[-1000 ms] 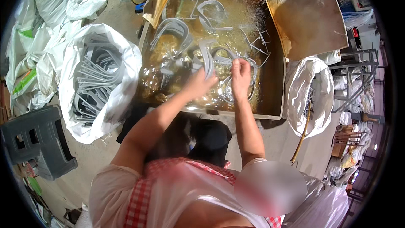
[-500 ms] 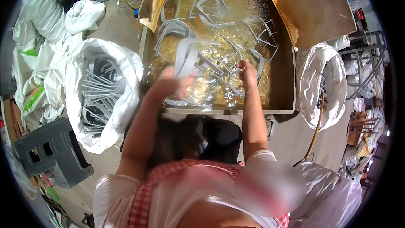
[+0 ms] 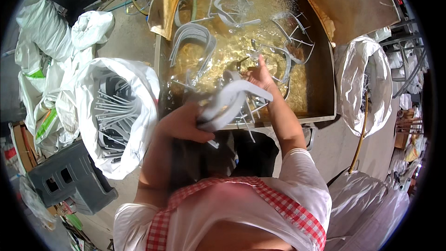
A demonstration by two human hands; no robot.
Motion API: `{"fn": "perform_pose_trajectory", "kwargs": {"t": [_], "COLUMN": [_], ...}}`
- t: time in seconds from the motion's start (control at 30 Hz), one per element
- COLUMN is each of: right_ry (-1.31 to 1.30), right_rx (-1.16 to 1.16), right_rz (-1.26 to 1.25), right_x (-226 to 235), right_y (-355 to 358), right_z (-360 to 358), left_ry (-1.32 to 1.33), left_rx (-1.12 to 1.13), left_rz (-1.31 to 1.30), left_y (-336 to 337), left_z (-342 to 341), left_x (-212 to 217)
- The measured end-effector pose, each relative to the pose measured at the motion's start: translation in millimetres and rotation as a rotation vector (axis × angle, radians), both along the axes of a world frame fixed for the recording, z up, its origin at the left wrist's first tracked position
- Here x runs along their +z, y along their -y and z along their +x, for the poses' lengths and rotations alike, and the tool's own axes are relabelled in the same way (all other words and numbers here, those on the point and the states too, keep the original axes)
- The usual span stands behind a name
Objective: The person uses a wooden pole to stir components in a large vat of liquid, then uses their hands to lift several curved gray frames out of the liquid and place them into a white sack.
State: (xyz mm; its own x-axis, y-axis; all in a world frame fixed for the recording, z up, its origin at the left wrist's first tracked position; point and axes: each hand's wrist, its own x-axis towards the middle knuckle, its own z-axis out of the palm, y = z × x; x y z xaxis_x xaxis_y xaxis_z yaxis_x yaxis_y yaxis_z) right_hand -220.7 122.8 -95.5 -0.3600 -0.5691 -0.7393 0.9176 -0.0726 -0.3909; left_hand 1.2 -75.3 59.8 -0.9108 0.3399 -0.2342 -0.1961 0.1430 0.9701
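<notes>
The left hand (image 3: 183, 122) grips curved grey strips (image 3: 234, 92) at lower centre, long axis slanting up rightward. The right hand (image 3: 262, 78), just above them, is nearer the loose strip (image 3: 288, 66) in the tank (image 3: 321, 72); its grasp is unclear.

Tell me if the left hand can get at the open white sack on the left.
Probably yes: the sack opens just left of the left hand, with nothing visible between them, though that hand holds grey strips.
</notes>
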Motion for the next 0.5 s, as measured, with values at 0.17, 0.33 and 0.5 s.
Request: {"fn": "perform_pose_trajectory", "kwargs": {"t": [0.17,0.33,0.5], "right_ry": [-0.028,0.078,-0.012], "right_rx": [0.177,0.022,0.151], "right_rz": [-0.177,-0.267,-0.219], "right_x": [21,-2,32], "right_y": [-6,-7,6], "right_z": [11,-6,16], "left_ry": [-0.055,-0.141,-0.334], "left_rx": [-0.144,-0.162,-0.084], "left_rz": [-0.108,-0.309,-0.279], "left_y": [-11,-33,-40], "left_z": [-2,-1,3], "left_x": [1,8,2]}}
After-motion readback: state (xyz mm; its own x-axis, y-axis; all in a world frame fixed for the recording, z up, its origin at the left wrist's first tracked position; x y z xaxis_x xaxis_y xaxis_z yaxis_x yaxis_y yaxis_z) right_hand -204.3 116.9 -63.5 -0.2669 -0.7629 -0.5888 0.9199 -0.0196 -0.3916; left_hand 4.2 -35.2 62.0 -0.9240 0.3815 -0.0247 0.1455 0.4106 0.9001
